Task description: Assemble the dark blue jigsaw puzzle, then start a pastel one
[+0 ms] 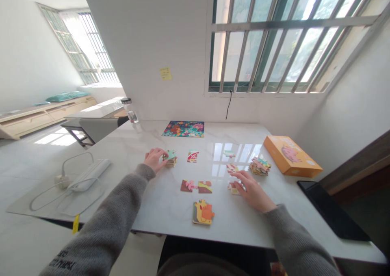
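On the left, my left hand [154, 159] has its thumb and fingers curled at the near side of a stack of puzzle pieces [171, 159], with a green piece on top. My right hand [251, 190] rests low over the table, fingers apart. Its fingertips reach a red-and-white puzzle piece [232, 168], and its thumb is by a pale piece [234, 189], partly covered. Between the hands lie a red barn piece [193, 156] and two joined-looking pieces, one brown and pink [188, 186], one brown and green [205, 187]. Nearer me is a yellow-orange pile [202, 213].
A light green piece [229, 154] lies farther back, and a loose stack [260, 166] sits beside an orange box [291, 156]. A colourful picture sheet [183, 129] is near the wall. A black tablet-like device [332, 211], a power strip [89, 174] and a bottle [130, 110] flank the table.
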`<action>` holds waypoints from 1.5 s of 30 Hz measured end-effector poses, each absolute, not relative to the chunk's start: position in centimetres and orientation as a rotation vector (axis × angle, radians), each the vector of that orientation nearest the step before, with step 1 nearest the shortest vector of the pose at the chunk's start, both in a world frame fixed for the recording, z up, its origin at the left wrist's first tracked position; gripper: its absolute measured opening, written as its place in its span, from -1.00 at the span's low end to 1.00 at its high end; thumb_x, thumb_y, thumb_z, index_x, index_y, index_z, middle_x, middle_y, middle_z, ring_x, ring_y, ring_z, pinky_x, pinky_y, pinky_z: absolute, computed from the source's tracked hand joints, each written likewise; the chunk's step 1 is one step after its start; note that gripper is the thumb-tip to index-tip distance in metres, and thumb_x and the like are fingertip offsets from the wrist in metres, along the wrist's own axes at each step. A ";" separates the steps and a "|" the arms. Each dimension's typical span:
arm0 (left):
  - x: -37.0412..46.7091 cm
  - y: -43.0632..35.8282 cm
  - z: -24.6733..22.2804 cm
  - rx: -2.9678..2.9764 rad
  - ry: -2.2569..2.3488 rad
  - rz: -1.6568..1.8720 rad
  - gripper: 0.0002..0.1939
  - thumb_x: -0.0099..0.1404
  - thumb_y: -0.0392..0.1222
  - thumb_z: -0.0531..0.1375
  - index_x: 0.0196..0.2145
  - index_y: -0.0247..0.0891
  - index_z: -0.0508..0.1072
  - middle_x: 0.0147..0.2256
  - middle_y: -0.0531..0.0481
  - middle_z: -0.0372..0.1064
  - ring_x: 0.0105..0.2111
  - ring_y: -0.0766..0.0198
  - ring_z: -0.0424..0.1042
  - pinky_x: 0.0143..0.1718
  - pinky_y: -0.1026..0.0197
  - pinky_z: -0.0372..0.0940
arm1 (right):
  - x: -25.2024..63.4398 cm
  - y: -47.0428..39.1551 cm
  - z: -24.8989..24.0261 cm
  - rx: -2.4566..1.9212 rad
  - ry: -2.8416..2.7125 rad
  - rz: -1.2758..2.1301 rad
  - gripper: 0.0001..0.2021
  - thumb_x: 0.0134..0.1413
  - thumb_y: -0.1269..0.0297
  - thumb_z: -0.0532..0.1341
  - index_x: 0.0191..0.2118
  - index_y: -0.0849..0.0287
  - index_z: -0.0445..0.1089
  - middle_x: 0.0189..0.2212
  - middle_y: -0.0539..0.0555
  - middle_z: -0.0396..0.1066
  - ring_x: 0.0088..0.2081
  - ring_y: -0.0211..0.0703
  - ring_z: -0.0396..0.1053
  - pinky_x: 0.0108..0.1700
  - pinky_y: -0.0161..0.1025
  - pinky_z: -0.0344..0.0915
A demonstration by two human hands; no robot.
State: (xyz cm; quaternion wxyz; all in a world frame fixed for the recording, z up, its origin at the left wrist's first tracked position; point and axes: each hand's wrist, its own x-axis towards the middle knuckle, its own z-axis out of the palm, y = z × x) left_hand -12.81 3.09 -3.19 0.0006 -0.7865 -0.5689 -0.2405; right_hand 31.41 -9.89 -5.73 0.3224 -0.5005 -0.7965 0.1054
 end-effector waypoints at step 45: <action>-6.7 1.5 -5.5 -2.112 -1.798 -0.971 -0.81 0.21 -0.23 0.19 -0.17 -0.16 0.43 -0.08 -0.17 0.36 -0.01 -0.11 0.29 0.02 -0.14 0.23 | 26.1 -3.1 -7.0 -1.617 -2.261 0.010 -0.70 0.30 0.27 0.12 0.08 0.13 0.44 -0.14 0.19 0.45 -0.05 0.07 0.30 -0.01 -0.06 0.11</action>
